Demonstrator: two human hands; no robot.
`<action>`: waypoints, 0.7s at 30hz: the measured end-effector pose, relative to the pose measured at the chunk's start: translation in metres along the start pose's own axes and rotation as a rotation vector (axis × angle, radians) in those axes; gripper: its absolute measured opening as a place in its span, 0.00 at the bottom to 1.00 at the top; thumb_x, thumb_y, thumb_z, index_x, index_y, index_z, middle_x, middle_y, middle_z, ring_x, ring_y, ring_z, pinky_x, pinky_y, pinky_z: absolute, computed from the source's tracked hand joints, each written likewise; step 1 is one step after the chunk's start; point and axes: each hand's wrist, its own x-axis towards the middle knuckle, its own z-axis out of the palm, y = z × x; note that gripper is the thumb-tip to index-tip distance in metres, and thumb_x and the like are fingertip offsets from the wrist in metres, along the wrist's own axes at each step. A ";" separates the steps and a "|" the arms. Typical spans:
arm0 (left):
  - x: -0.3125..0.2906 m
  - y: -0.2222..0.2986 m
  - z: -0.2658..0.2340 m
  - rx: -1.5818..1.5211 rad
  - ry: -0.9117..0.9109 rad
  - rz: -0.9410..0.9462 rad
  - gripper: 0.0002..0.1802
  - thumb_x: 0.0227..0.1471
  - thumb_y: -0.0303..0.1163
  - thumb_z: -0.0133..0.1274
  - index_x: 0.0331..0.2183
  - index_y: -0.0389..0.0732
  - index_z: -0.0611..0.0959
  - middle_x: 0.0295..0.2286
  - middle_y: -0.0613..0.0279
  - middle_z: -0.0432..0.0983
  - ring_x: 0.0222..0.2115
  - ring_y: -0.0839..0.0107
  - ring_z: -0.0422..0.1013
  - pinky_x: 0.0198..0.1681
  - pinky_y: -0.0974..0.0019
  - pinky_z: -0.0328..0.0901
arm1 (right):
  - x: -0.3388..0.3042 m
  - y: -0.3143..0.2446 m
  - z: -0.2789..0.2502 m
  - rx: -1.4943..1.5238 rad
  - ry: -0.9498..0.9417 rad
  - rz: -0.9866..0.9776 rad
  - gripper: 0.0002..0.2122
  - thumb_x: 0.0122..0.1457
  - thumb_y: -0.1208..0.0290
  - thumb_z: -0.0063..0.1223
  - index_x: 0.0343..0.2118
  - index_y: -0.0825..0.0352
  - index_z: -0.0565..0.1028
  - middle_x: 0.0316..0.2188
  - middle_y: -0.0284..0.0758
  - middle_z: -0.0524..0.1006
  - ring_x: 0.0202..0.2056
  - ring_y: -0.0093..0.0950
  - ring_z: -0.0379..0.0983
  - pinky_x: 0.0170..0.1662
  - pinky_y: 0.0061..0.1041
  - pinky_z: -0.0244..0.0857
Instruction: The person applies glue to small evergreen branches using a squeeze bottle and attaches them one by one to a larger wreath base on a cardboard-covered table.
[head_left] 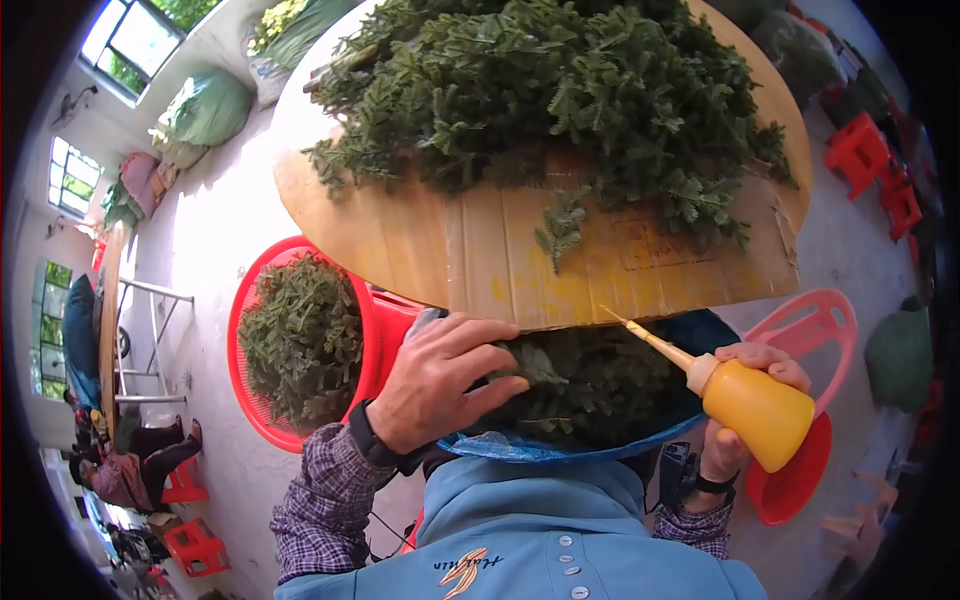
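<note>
My right hand [745, 400] is wrapped round a yellow squeeze bottle [765, 410] with a long thin nozzle. The bottle tilts so that its tip points up and left, by the near edge of a cardboard sheet [400, 255]. My left hand [440, 375] is closed, thumb toward fingers, at a small evergreen sprig [540, 365] that pokes out past the fingertips. Beneath both hands, a blue plastic-lined container [560, 452] on my lap holds dark green sprigs [590, 400]. A large heap of evergreen sprigs [540, 90] lies on the cardboard, with one loose sprig [563, 230] near its front edge.
To the left stands a red basket [243, 385] full of sprigs. At right are a red plastic tub [800, 480], a pink plastic handle-like frame [840, 330] and red stools [858, 150]. Another person [130, 470] sits far left. Stuffed sacks [210, 105] line the wall.
</note>
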 end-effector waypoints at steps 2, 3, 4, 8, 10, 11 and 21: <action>0.015 0.000 0.005 -0.070 0.005 0.069 0.10 0.46 0.27 0.63 0.34 0.40 0.83 0.42 0.55 0.78 0.40 0.55 0.74 0.43 0.57 0.70 | 0.001 0.013 -0.003 -0.082 0.058 -0.006 0.37 0.51 0.43 0.64 0.52 0.67 0.63 0.42 0.44 0.72 0.39 0.38 0.73 0.43 0.36 0.69; 0.030 -0.006 0.010 -0.070 0.083 0.115 0.11 0.46 0.27 0.62 0.36 0.41 0.83 0.44 0.55 0.77 0.41 0.55 0.73 0.44 0.56 0.70 | 0.000 0.018 -0.008 -0.144 0.089 -0.012 0.37 0.52 0.41 0.62 0.52 0.69 0.62 0.42 0.44 0.73 0.38 0.37 0.74 0.42 0.35 0.70; 0.048 -0.016 0.016 -0.060 0.163 0.161 0.13 0.47 0.28 0.61 0.38 0.42 0.82 0.46 0.54 0.75 0.42 0.54 0.72 0.44 0.55 0.69 | 0.002 0.023 -0.014 -0.160 0.091 -0.003 0.37 0.54 0.41 0.60 0.52 0.70 0.62 0.42 0.45 0.73 0.38 0.37 0.73 0.42 0.34 0.69; 0.097 -0.040 0.044 0.057 0.184 0.242 0.19 0.45 0.30 0.60 0.42 0.43 0.81 0.48 0.52 0.69 0.45 0.52 0.68 0.49 0.55 0.66 | 0.005 0.029 -0.014 -0.146 0.141 -0.003 0.36 0.57 0.44 0.55 0.54 0.74 0.61 0.43 0.47 0.72 0.40 0.37 0.72 0.44 0.33 0.68; 0.100 -0.052 0.055 0.008 0.081 0.141 0.15 0.44 0.31 0.60 0.38 0.43 0.82 0.42 0.55 0.73 0.44 0.54 0.68 0.49 0.54 0.65 | -0.003 0.037 -0.025 -0.140 0.090 0.008 0.33 0.58 0.48 0.57 0.55 0.71 0.61 0.46 0.44 0.70 0.45 0.36 0.68 0.49 0.30 0.65; 0.101 -0.056 0.058 0.028 0.094 0.124 0.15 0.44 0.31 0.60 0.38 0.43 0.82 0.42 0.55 0.73 0.44 0.54 0.68 0.49 0.54 0.65 | -0.007 0.042 -0.033 -0.161 0.075 0.014 0.32 0.58 0.50 0.57 0.56 0.69 0.61 0.47 0.42 0.69 0.47 0.35 0.67 0.52 0.29 0.63; 0.077 -0.052 0.057 -0.029 0.128 0.082 0.05 0.43 0.28 0.55 0.24 0.37 0.80 0.25 0.49 0.75 0.30 0.48 0.74 0.34 0.50 0.69 | -0.019 0.055 -0.066 -0.241 0.010 0.015 0.25 0.62 0.63 0.59 0.57 0.65 0.62 0.54 0.38 0.65 0.55 0.33 0.62 0.61 0.22 0.55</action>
